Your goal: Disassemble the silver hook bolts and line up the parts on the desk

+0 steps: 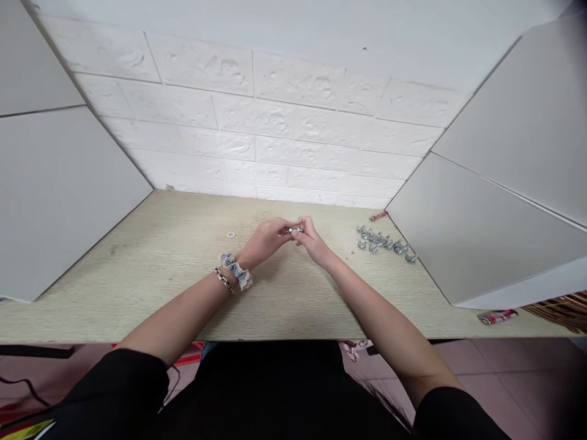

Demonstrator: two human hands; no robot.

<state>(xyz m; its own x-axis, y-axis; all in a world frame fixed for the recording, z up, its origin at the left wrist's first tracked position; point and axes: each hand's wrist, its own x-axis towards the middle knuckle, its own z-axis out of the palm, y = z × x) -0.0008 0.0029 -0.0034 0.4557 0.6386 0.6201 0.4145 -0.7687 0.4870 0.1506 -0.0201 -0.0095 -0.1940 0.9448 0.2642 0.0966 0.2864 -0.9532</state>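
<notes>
My left hand point(266, 239) and my right hand point(310, 239) meet above the middle of the pale wooden table point(151, 263). Both pinch a small silver metal piece point(294, 230), which looks like a bolt, held between the fingertips. The left wrist wears a blue-and-white scrunchie point(237, 271) and a chain bracelet point(224, 280). A single washer point(230, 234) lies on the table left of my hands. A cluster of several silver bolts point(384, 244) lies to the right of my right hand.
A white brick-pattern wall point(275, 122) backs the table, with grey panels on the left point(55, 195) and right point(495, 220). A small red object point(378, 216) lies by the right panel's far corner. Another red-and-white item point(498, 316) rests near the front right edge.
</notes>
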